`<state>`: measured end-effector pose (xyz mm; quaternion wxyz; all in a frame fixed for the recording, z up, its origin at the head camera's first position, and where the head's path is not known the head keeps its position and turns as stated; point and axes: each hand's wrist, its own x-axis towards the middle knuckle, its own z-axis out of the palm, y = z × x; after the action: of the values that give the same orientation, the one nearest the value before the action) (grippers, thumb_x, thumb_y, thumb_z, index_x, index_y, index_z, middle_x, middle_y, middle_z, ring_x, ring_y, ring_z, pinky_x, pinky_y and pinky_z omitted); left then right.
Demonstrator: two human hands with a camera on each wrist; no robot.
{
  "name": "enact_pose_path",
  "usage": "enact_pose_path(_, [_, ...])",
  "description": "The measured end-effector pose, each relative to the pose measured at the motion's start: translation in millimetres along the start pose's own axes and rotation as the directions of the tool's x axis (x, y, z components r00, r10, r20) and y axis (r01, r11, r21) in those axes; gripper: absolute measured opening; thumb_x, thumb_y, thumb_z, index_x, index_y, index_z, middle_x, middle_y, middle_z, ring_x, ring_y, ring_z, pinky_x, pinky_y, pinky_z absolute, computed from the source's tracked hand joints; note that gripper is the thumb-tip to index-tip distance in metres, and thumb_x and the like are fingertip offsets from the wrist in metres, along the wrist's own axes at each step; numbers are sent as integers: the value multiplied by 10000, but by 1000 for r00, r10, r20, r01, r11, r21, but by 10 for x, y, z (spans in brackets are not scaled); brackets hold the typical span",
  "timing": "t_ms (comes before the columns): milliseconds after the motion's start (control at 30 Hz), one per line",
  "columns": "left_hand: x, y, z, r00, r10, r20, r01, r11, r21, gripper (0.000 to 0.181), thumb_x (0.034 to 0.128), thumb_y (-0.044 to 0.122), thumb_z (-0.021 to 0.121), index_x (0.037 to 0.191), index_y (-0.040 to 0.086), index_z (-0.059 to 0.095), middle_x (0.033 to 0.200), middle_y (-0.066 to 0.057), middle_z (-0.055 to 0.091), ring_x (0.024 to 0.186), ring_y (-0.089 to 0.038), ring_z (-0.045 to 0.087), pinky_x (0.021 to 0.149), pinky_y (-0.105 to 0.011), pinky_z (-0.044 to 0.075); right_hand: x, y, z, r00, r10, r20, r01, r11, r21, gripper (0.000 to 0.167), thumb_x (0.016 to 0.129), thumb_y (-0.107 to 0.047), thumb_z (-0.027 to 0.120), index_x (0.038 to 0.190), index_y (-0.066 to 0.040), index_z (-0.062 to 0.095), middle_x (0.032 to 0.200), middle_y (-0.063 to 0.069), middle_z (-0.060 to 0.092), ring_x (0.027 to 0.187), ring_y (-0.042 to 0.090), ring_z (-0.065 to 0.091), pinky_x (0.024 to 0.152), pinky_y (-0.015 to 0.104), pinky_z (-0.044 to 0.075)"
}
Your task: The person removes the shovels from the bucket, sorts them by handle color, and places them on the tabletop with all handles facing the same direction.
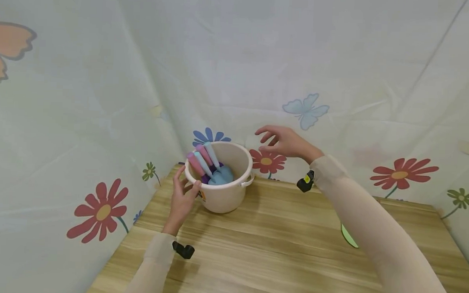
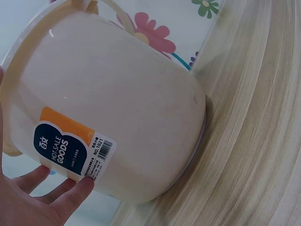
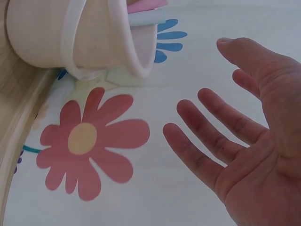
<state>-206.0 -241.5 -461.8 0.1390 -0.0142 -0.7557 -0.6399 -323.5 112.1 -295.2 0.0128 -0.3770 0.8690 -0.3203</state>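
Note:
A cream bucket stands upright at the table's far left corner. Inside it lean several toy-like tools with pink and light-blue handles; their blue ends rest low in the bucket, and I cannot tell their exact kind. My left hand touches the bucket's left side, fingers spread; in the left wrist view some fingertips meet the side by a label. In the air right of the bucket is my right hand, apart from it. Its fingers are relaxed and hold nothing in the right wrist view.
A wood-grain table extends right from the bucket. Behind it hangs a pale curtain printed with flowers and butterflies. A green item lies partly hidden behind my right forearm. The bucket's white handle hangs at its right side.

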Motion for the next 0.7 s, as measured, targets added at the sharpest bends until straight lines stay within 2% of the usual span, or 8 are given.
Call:
enact_pose_path(100, [-13,30,6,1000,0,2,0,1000,-1,780,1015,295,662,1628,234,183,1592,-254,349,1341,-470,478,1013,-563,508,95,-24,34,1000,13,12,-13,1000,12,503,936,-251,774,1399,-182,591,1275,169,681,1062,318,703,914,481,588])
enact_pose_path(300, [3,-67,33,999,30,-18,-30,1000,0,759,1013,348,661,1614,334,199,1599,-212,356,1332,-444,491,1013,-561,508,266,-96,80,999,40,26,-42,997,72,544,933,-293,771,1426,-179,571,1303,145,666,1102,327,687,889,465,599])
enact_pose_path(467, [17,-128,57,997,59,-40,-58,998,18,748,999,398,674,1600,353,230,1568,-203,403,1299,-439,523,982,-561,529,415,-158,141,999,33,23,-35,996,84,543,931,-302,772,1425,-198,574,1295,139,674,1094,309,693,888,440,602])
enact_pose_path(700, [-3,-141,69,997,59,-45,-58,998,16,739,995,399,679,1591,370,243,1561,-187,415,1295,-432,530,981,-569,526,605,-247,269,999,2,35,-5,996,93,524,944,-294,761,1424,-203,572,1289,118,674,1101,297,689,880,406,605])
